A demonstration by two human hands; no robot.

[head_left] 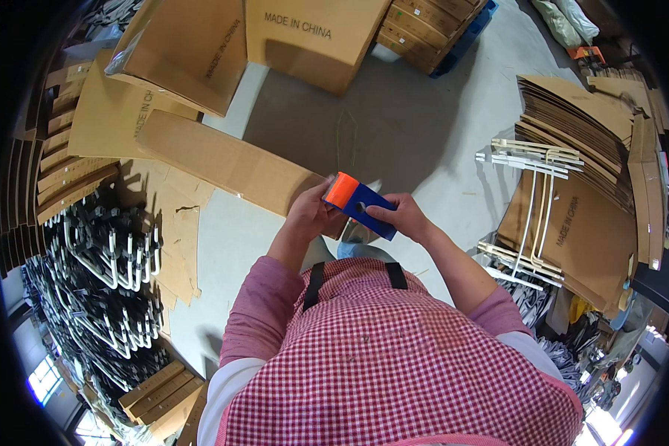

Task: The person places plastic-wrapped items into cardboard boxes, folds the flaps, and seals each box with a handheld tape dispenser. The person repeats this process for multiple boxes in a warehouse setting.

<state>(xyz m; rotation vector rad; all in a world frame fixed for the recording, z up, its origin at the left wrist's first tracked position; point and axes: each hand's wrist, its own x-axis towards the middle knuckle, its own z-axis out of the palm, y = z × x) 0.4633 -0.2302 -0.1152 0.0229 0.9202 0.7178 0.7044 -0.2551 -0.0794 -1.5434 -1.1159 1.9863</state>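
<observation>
At the far left stand stacked brown cardboard cartons (63, 175), beside a flat tan cardboard sheet (100, 111). Below them lies a dense heap of bent black-and-white metal tubes (111, 260), and nearer the lower edge a few long brown boxes (160, 394) lie together. Torn brown cardboard (177, 230) lies on the pale grey floor (238, 297) to the right of the heap. At the top, a large open brown carton (186, 52) shows its inner walls. A long narrow brown carton (230, 160) slants across the floor, its lower right end near the left hand (311, 212).

The left hand is curled at the orange end of a flat blue-and-orange tool (372, 215) with a round hole, holding it there; some fingers are hidden. The tool is tilted in front of the person's red-and-white checked apron (394, 342), between the two hands. The right hand (403, 217) grips the blue end, its thumb lying flat near the hole.

Farther up, brown boxes (420, 30) sit on a blue pallet (464, 41). To the right, a white metal tube frame (535, 215) stands before a pile of flat brown cardboard sheets (572, 119).
</observation>
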